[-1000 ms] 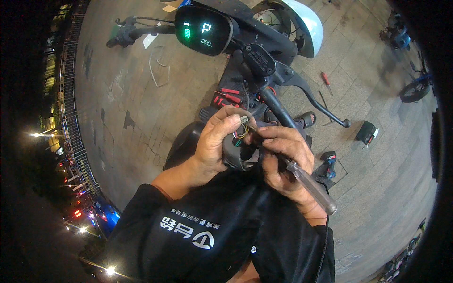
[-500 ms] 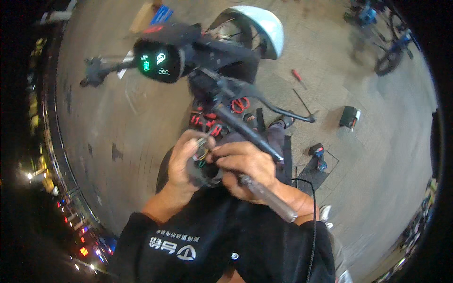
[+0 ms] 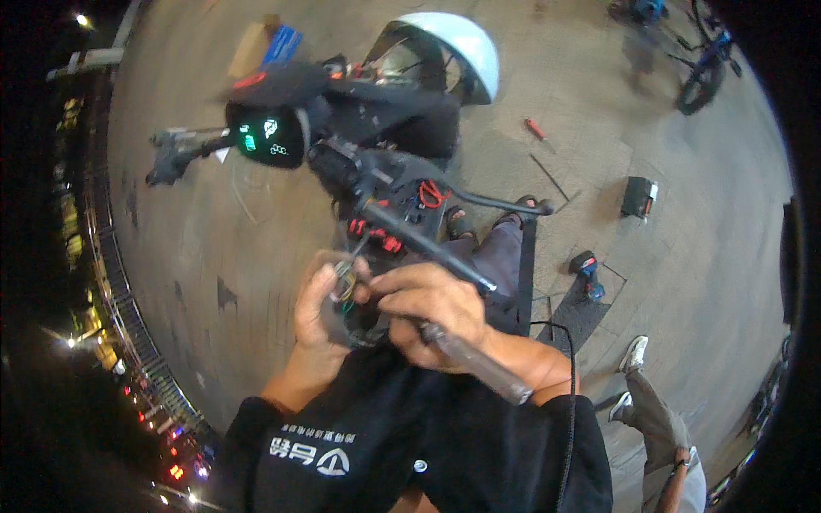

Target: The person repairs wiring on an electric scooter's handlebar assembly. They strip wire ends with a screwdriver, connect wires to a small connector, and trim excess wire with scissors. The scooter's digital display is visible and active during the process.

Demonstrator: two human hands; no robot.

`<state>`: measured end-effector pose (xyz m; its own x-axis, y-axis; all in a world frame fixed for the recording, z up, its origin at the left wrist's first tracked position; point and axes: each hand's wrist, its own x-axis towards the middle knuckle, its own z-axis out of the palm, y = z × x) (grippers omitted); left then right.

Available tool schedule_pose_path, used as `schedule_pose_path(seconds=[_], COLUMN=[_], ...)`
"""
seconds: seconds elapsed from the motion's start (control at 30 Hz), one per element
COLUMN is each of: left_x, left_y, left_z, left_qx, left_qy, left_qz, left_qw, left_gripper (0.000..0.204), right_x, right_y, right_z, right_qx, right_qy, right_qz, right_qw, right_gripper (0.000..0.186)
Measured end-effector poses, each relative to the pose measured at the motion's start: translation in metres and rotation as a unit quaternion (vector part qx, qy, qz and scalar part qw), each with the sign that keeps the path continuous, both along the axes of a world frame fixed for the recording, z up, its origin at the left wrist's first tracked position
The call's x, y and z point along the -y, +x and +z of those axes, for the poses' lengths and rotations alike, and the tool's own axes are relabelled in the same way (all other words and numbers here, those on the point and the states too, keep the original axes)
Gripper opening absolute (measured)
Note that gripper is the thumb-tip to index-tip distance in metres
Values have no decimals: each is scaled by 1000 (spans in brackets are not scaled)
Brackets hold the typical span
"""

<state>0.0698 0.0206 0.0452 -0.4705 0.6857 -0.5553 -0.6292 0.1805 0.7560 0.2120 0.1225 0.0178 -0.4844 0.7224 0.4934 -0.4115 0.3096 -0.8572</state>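
Note:
Both my hands are close together in front of my chest. My left hand (image 3: pixel 318 299) is closed around a dark rounded part (image 3: pixel 363 323) with thin yellow and green wires (image 3: pixel 345 284) showing at it; its exact kind is hidden by my fingers. In my right hand (image 3: pixel 436 309) is what looks like a screwdriver (image 3: pixel 483 366), its clear cylindrical handle sticking out toward the lower right. Its front end is hidden near the wired part. Just beyond my hands runs the bare handlebar (image 3: pixel 432 244) of an electric scooter, with a brake lever (image 3: pixel 492 203) and lit display (image 3: pixel 267 137).
Red connectors (image 3: pixel 376 235) and a red cable (image 3: pixel 434 194) lie below the handlebar. On the ground at right are a red-handled screwdriver (image 3: pixel 536 129), a dark box (image 3: pixel 639 197) and a cordless drill (image 3: pixel 587 274). A person (image 3: pixel 663 427) stands at lower right; a bicycle (image 3: pixel 705 73) is far right.
The view has shifted, and the handlebar and display sit slightly farther left. More of the person at lower right has come into view. Both hands keep their hold.

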Motion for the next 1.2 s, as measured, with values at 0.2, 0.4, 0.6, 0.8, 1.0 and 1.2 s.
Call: schedule_pose_path(seconds=[0.2, 0.4, 0.6, 0.8, 1.0, 1.2], left_x=[-3, 3, 2, 2, 1, 2], left_y=[-2, -6, -8, -7, -4, -5], left_z=[2, -4, -4, -2, -1, -1], left_qx=[74, 104, 100, 107, 100, 113], left_qy=[56, 85, 80, 89, 85, 91], left_qz=[3, 2, -2, 0, 0, -7], left_qw=[996, 991, 992, 990, 991, 989], left_gripper=[21, 18, 18, 17, 18, 18], right_x=[4, 6, 4, 6, 4, 9], right_y=[-2, -8, -10, -10, -9, -8], right_z=[5, 8, 11, 13, 11, 11], right_qx=[26, 48, 49, 47, 63, 43], right_qy=[-37, -6, 7, -8, 8, -41], right_qz=[-9, 4, 8, 9, 27, 11], right_qw=[999, 999, 999, 999, 998, 998], right_gripper=[26, 24, 21, 18, 19, 22])
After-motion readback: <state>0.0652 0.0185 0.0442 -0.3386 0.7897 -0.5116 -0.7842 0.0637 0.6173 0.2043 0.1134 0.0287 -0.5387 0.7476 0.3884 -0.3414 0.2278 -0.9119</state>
